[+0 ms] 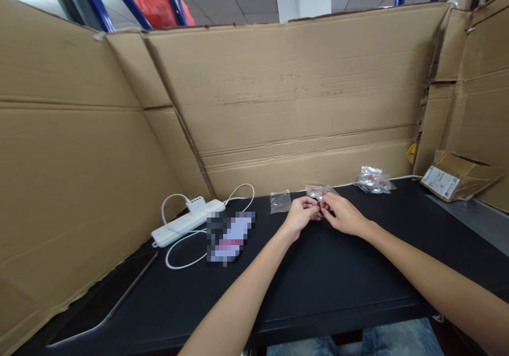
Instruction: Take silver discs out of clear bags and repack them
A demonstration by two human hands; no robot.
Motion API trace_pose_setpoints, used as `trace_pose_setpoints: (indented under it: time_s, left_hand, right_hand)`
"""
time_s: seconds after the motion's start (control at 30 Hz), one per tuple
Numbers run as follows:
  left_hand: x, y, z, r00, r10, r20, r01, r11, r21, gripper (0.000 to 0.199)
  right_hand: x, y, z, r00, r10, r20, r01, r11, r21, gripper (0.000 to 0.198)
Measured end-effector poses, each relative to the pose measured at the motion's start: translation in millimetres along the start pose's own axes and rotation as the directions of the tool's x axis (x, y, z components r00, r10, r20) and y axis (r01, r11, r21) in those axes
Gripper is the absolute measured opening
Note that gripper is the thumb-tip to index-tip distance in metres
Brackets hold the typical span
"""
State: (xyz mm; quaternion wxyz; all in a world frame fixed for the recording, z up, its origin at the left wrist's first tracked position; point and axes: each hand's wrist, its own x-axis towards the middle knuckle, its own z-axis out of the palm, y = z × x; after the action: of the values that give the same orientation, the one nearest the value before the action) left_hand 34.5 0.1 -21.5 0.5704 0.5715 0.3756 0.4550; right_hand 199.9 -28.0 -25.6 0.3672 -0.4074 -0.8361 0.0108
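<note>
My left hand (300, 215) and my right hand (341, 214) meet over the black table, fingertips pinched together. Between them is something small and dark that I cannot make out, mostly covered by the fingers. Just behind the fingers lies a clear plastic bag (316, 190) with small red and silvery bits in it. To the left of my left hand a flat clear bag (280, 201) rests on the tabletop.
A pile of clear bags (374, 180) and an open cardboard box (457, 175) sit at the back right. On the left are a white power strip (186, 223), a looping cable (169, 255), a blurred-out item (233, 236) and a dark flat panel (107, 300). Cardboard walls (294, 96) enclose the table.
</note>
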Motion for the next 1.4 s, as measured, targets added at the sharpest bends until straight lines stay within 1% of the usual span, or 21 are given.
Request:
trace_pose_setpoints:
  time_s: [0.1,0.17,0.23,0.3,0.33,0.37,0.4,0.43,0.5,0.53,0.6,0.7,0.77,0.83,0.97,1.07,1.13,1.2,1.27,1.4]
  left_hand:
    - [2,-1,0,0.997,0.014,-0.076,-0.003,0.989,0.148,0.011]
    - [4,-2,-1,0.991,0.031,-0.129,0.002,0.968,0.249,0.011]
    - [5,-3,-4,0.986,0.044,-0.160,0.008,0.951,0.308,0.013]
    - [6,-4,-7,0.983,0.055,-0.175,0.011,0.935,0.355,0.013]
    - [6,-4,-8,0.982,0.063,-0.180,0.012,0.923,0.385,0.013]
    - [5,-4,-10,0.981,0.074,-0.182,0.010,0.908,0.419,0.013]
    - [5,-3,-12,0.979,0.090,-0.181,0.002,0.890,0.456,0.013]
    - [5,-3,-13,0.978,0.112,-0.178,-0.010,0.871,0.491,0.013]
    - [4,-4,-15,0.972,0.167,-0.165,-0.049,0.832,0.553,0.015]
    - [3,-4,-16,0.968,0.202,-0.149,-0.074,0.798,0.598,0.015]
    - [2,-6,-15,0.957,0.273,-0.098,-0.122,0.685,0.719,0.013]
    - [-1,-7,-13,0.941,0.337,-0.007,-0.158,0.457,0.875,0.007]
    - [-4,-7,-10,0.938,0.345,0.028,-0.162,0.367,0.916,0.007]
    - [-7,-5,-8,0.934,0.352,0.068,-0.186,0.315,0.931,0.008]
    - [-12,0,-1,0.903,0.384,0.191,-0.311,0.281,0.908,0.013]
    - [-15,1,3,0.866,0.388,0.315,-0.433,0.266,0.861,0.019]
    - [-16,-1,4,0.846,0.370,0.385,-0.491,0.258,0.832,0.023]
    - [-17,-5,4,0.840,0.343,0.421,-0.517,0.267,0.813,0.028]
    - [-16,-8,4,0.844,0.319,0.432,-0.521,0.290,0.803,0.033]
    - [-16,-12,2,0.854,0.296,0.429,-0.512,0.324,0.795,0.043]
  right_hand:
    - [2,-4,2,0.995,0.078,-0.066,-0.072,0.993,0.092,0.004]
    - [5,-3,4,0.974,0.180,-0.139,-0.147,0.964,0.220,0.005]
    - [8,2,5,0.926,0.323,-0.193,-0.225,0.886,0.405,0.007]
    - [10,12,6,0.873,0.451,-0.186,-0.280,0.775,0.567,0.007]
    - [10,17,5,0.852,0.493,-0.177,-0.301,0.736,0.606,0.007]
    - [10,23,4,0.839,0.516,-0.170,-0.318,0.721,0.615,0.008]
    - [9,29,3,0.833,0.525,-0.175,-0.333,0.728,0.599,0.008]
    - [7,34,1,0.834,0.518,-0.189,-0.342,0.755,0.560,0.008]
    - [4,43,-3,0.862,0.460,-0.212,-0.343,0.838,0.424,0.008]
    - [3,46,-5,0.878,0.423,-0.224,-0.335,0.878,0.342,0.008]
    - [1,48,-7,0.909,0.353,-0.221,-0.314,0.929,0.193,0.011]
    - [0,46,-9,0.950,0.283,-0.133,-0.279,0.959,0.044,0.021]
    - [0,43,-9,0.969,0.238,-0.069,-0.241,0.970,-0.040,0.026]
    - [-1,40,-7,0.981,0.193,-0.022,-0.195,0.975,-0.108,0.031]
    - [-3,36,-2,0.985,0.153,0.076,-0.140,0.978,-0.154,0.030]
    - [-3,38,3,0.986,0.147,0.079,-0.136,0.981,-0.138,0.026]
    - [-2,41,4,0.985,0.151,0.080,-0.142,0.983,-0.114,0.022]
    - [-1,45,5,0.981,0.175,0.079,-0.167,0.981,-0.095,0.017]
    - [0,48,6,0.978,0.197,0.071,-0.191,0.977,-0.093,0.015]
    - [1,50,6,0.978,0.195,0.075,-0.185,0.975,-0.119,0.017]
